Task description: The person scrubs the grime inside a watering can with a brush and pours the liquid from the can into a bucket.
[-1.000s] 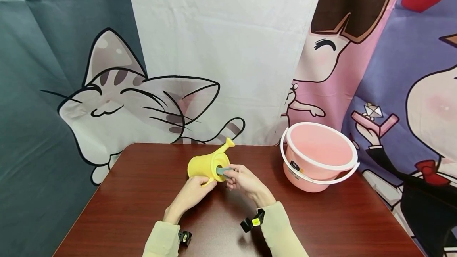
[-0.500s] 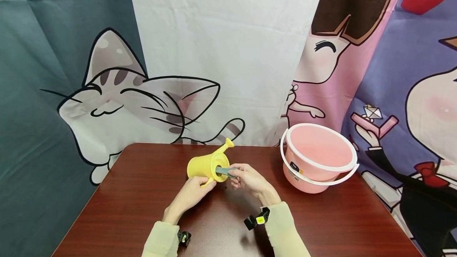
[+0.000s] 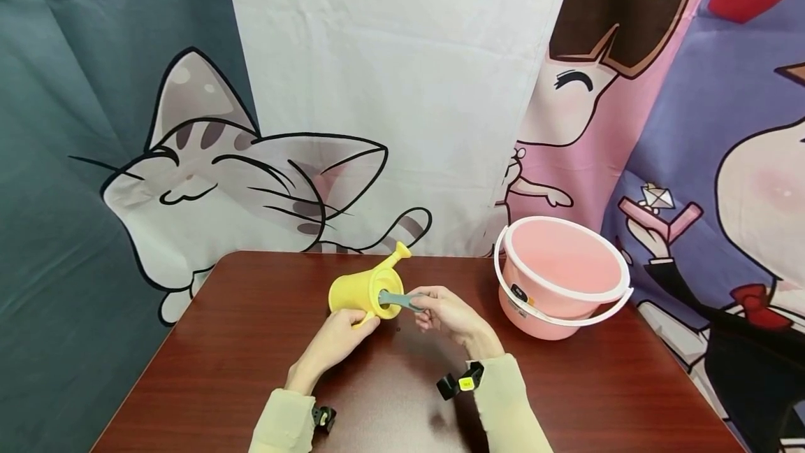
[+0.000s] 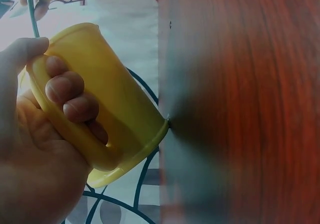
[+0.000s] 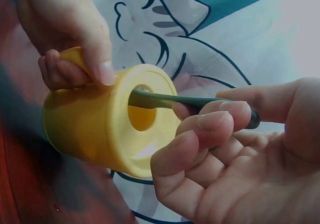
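Note:
A yellow toy watering can (image 3: 351, 293) is tipped on its side above the table, its round opening turned toward the right. My left hand (image 3: 336, 338) grips its loop handle; in the left wrist view the fingers (image 4: 80, 108) wrap through the loop. A slim grey-green handle (image 3: 396, 298) sticks out of the opening, and its far end is hidden inside the can. My right hand (image 3: 451, 317) pinches the outer end of this handle. The right wrist view shows the handle (image 5: 165, 101) lying across the opening's upper part, between thumb and fingers.
A pink bucket (image 3: 547, 320) with a white rim and carrying handle stands on the right of the reddish-brown table (image 3: 251, 383). A printed cloth backdrop (image 3: 402, 89) hangs behind the table's far edge. Small dark specks lie below the can.
My right hand has moved to the right, and more of the grey-green handle shows outside the opening. The left hand and watering can have barely shifted.

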`<state>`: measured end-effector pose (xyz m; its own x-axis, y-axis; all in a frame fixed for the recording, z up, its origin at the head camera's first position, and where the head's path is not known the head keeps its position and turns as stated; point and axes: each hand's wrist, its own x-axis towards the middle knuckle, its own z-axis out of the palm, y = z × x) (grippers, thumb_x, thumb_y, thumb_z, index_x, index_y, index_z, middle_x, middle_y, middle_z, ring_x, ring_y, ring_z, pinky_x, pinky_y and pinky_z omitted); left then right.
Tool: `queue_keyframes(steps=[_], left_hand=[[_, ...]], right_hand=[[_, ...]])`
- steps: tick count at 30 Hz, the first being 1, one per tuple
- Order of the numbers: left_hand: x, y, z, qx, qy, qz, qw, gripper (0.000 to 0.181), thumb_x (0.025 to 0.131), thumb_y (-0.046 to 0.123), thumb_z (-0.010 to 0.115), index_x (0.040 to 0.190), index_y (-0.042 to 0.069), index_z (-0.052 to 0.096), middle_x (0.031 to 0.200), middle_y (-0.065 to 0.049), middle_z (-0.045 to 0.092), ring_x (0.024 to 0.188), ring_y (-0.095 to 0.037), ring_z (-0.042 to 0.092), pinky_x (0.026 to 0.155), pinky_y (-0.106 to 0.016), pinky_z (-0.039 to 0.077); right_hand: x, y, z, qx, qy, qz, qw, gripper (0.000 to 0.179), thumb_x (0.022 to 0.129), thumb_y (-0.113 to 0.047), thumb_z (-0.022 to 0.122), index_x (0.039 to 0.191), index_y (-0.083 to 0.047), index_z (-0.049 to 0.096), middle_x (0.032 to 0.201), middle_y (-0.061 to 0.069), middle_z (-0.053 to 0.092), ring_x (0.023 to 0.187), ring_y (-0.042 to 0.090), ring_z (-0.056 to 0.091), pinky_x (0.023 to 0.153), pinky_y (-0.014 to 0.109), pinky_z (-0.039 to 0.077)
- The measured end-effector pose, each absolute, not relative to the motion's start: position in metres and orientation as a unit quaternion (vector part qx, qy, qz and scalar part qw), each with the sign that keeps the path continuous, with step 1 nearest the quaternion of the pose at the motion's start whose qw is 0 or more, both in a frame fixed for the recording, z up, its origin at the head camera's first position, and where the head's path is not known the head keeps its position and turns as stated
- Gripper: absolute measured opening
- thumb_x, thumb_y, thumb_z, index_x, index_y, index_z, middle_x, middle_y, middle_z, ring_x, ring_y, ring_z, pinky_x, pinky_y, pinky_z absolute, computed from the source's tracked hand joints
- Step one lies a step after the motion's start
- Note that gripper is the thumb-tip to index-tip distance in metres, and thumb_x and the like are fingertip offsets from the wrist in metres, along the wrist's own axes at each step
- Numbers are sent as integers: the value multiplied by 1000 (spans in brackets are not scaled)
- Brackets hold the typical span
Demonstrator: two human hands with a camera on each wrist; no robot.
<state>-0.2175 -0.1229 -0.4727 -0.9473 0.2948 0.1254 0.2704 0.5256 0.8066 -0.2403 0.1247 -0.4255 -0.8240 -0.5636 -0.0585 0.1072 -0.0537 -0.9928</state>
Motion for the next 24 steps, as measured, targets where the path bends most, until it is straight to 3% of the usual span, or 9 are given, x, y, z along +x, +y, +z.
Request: queue_keyframes(steps=[13,24], left_hand=[[-218,-121,-476,165,878,450,1,47,95,43,62,59,18,44,55,12,30,53,-4,31,51,-22,28],[-218,-119,-477,162,880,447,7,46,95,43,62,60,17,45,55,11,31,51,-4,31,50,-22,29]], right_hand=[[-239,111,-434,-169,654,-700,232,28,101,-7,49,112,19,49,66,5,40,58,16,40,58,28,38],[-240,95,-443,-142,642,-719,227,18,102,-9,49,103,9,50,67,4,38,59,15,39,57,27,37]])
